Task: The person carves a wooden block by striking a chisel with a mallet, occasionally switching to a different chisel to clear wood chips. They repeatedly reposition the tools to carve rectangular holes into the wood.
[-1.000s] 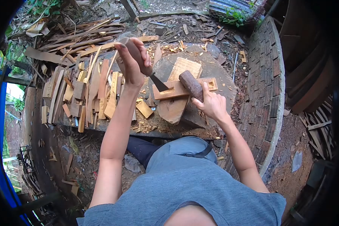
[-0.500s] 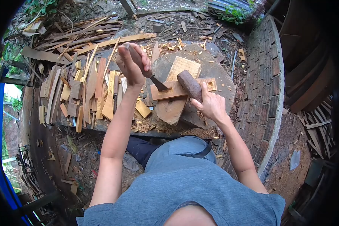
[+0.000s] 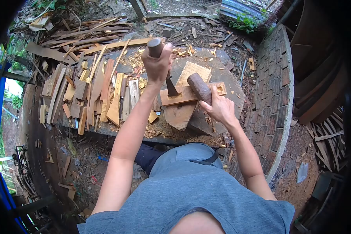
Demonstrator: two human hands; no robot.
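Note:
My left hand (image 3: 157,64) is closed around the thick handle of a chisel (image 3: 171,87), which stands fairly upright. The chisel's dark blade reaches into a shallow recess near the left end of a narrow wooden piece (image 3: 189,96). A second recess shows near that piece's right end. In my right hand (image 3: 222,110) is a dark, rounded wooden mallet (image 3: 199,88), tilted over the middle of the piece. The narrow piece lies across a larger pale wooden block (image 3: 194,71), on top of a round stump (image 3: 224,76).
Left of the stump, several wood offcuts (image 3: 105,87) line the bench among shavings. Long scrap strips (image 3: 85,37) are heaped behind them. A curved brick-patterned wall (image 3: 271,93) runs along the right side, with more wood strips (image 3: 325,142) beyond it.
My left hand has gone from loosely spread fingers to a full grip around the chisel handle. The chisel leans less to the left. My right hand still holds the mallet in nearly the same spot.

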